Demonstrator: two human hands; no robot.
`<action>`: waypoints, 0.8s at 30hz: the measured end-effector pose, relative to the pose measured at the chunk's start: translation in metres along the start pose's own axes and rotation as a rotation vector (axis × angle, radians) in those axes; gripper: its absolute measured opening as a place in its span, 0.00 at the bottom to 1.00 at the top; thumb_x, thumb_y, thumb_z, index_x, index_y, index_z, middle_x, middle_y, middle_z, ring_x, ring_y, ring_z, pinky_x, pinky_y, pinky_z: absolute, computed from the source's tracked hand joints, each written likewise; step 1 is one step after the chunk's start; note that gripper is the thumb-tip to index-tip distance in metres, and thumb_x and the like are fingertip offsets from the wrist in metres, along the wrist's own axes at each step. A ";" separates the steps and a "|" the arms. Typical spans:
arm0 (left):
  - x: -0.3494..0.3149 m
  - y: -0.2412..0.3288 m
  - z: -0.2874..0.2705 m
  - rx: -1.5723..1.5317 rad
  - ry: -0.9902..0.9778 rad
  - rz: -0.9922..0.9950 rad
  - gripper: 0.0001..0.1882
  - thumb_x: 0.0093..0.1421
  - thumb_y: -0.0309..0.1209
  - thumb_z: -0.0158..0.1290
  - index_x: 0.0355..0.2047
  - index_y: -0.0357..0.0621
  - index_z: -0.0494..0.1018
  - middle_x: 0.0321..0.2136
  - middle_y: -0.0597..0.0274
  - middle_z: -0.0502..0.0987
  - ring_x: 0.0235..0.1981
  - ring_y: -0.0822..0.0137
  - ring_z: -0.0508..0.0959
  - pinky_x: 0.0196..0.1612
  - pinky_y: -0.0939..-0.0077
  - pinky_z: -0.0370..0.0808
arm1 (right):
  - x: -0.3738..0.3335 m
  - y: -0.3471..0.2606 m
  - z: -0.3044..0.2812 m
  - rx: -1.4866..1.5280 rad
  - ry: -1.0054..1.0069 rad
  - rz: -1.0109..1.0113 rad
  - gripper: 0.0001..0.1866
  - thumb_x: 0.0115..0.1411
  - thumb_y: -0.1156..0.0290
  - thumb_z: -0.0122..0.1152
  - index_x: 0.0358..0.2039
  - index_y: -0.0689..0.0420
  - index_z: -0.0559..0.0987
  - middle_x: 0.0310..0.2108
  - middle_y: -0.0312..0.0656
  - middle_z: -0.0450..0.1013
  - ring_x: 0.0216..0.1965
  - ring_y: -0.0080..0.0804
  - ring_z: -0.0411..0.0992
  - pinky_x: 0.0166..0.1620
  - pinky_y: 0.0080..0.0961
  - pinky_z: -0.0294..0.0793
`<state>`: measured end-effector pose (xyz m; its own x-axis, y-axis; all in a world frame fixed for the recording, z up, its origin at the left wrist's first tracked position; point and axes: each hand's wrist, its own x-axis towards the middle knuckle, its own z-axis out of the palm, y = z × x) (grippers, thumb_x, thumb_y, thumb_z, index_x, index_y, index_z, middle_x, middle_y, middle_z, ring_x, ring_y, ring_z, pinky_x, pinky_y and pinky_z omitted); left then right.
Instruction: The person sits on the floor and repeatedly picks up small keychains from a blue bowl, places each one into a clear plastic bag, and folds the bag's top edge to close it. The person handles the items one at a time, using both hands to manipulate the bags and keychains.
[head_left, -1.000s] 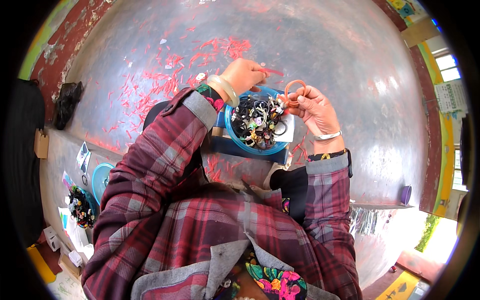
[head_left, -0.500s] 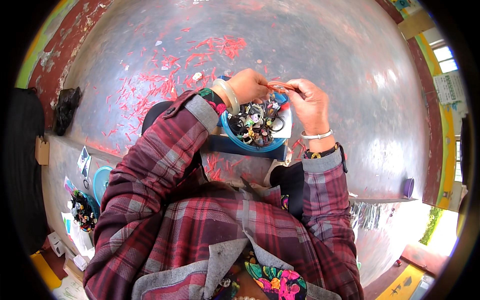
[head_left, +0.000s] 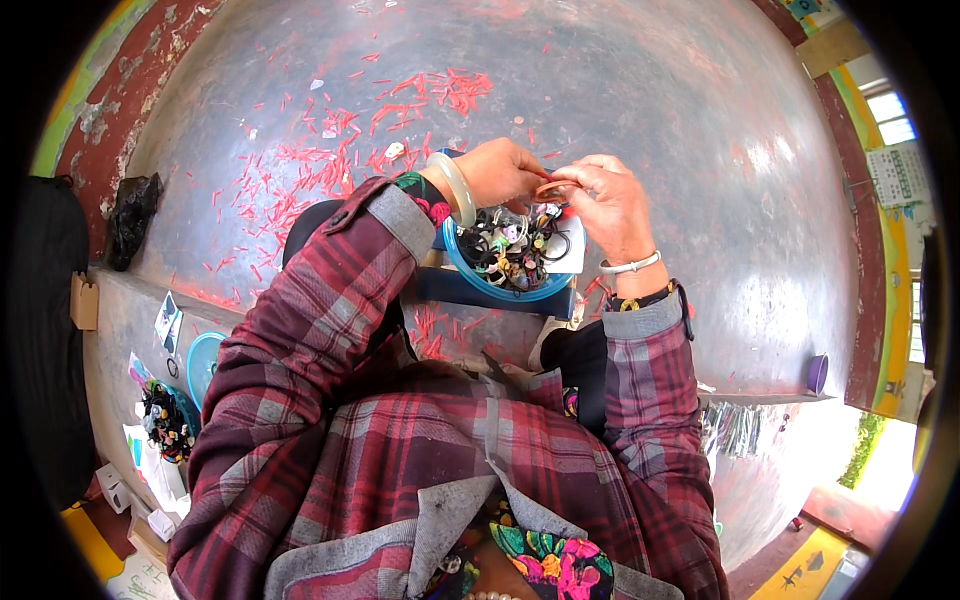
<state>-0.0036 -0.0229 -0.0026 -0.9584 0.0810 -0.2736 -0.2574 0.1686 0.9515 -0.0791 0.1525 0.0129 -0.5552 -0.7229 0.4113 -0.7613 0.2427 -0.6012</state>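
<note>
Above a blue basin (head_left: pixel 472 279), both my hands pinch a reddish-orange elastic hair tie (head_left: pixel 551 189). My left hand (head_left: pixel 497 176), with a pale bangle at its wrist, grips the band's left side. On the other side my right hand (head_left: pixel 610 203), wearing a silver bangle, has thumb and fingers closed on it. Fingers cover parts of the band. Inside the basin lies a heap of mostly black hair ties (head_left: pixel 508 252) with small coloured ornaments. A white card or paper (head_left: pixel 572 250) shows at the basin's right side.
The basin rests on a dark blue box (head_left: pixel 455 292). Red scraps (head_left: pixel 300 180) litter the grey floor ahead and to the left. Another container of hair ties (head_left: pixel 165 420) stands at lower left, near a blue basin (head_left: pixel 203 362). A black plastic bag (head_left: pixel 134 222) lies by the left wall.
My right hand has shifted slightly left and nearer my left hand. The reddish-orange hair tie sits a little lower, its shape altered between my fingers.
</note>
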 end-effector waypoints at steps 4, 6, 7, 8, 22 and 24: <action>-0.003 0.003 -0.001 -0.149 -0.041 -0.055 0.15 0.58 0.31 0.48 0.42 0.34 0.72 0.34 0.56 0.76 0.35 0.70 0.77 0.39 0.77 0.76 | 0.000 -0.003 0.003 0.093 -0.046 0.078 0.09 0.44 0.75 0.58 0.30 0.56 0.80 0.28 0.44 0.74 0.33 0.35 0.72 0.37 0.27 0.71; -0.005 0.005 -0.001 -0.263 -0.043 -0.077 0.15 0.58 0.31 0.48 0.42 0.33 0.71 0.35 0.54 0.76 0.36 0.69 0.77 0.41 0.76 0.75 | 0.001 -0.003 0.002 0.214 -0.083 0.159 0.10 0.45 0.75 0.58 0.32 0.57 0.79 0.29 0.43 0.74 0.34 0.31 0.72 0.38 0.25 0.70; -0.008 0.007 -0.001 -0.340 -0.042 -0.079 0.16 0.58 0.31 0.48 0.43 0.33 0.71 0.36 0.53 0.76 0.36 0.68 0.77 0.42 0.76 0.75 | 0.003 -0.004 -0.001 0.312 -0.105 0.205 0.11 0.46 0.76 0.58 0.33 0.59 0.78 0.29 0.42 0.74 0.34 0.29 0.72 0.38 0.24 0.70; -0.009 0.009 -0.002 -0.417 -0.041 -0.080 0.16 0.58 0.31 0.48 0.43 0.32 0.70 0.37 0.52 0.76 0.37 0.67 0.77 0.43 0.76 0.75 | 0.004 -0.004 -0.005 0.409 -0.127 0.252 0.12 0.46 0.77 0.58 0.35 0.60 0.78 0.29 0.41 0.74 0.35 0.27 0.72 0.39 0.23 0.70; -0.007 0.007 -0.002 -0.405 -0.047 -0.083 0.15 0.56 0.29 0.51 0.42 0.32 0.71 0.37 0.52 0.75 0.39 0.66 0.77 0.45 0.77 0.74 | 0.005 -0.011 0.001 0.364 0.130 0.305 0.14 0.47 0.81 0.58 0.37 0.59 0.76 0.23 0.34 0.74 0.29 0.16 0.70 0.37 0.17 0.69; -0.004 0.003 -0.002 -0.422 -0.027 -0.060 0.15 0.56 0.29 0.51 0.42 0.32 0.71 0.38 0.52 0.75 0.40 0.66 0.76 0.46 0.77 0.73 | 0.005 -0.011 0.007 0.373 0.172 0.311 0.14 0.47 0.80 0.59 0.37 0.58 0.76 0.23 0.34 0.74 0.30 0.16 0.71 0.37 0.18 0.69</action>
<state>-0.0005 -0.0246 0.0018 -0.9382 0.1101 -0.3282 -0.3456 -0.2429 0.9064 -0.0711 0.1416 0.0172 -0.8074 -0.5287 0.2618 -0.3976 0.1597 -0.9036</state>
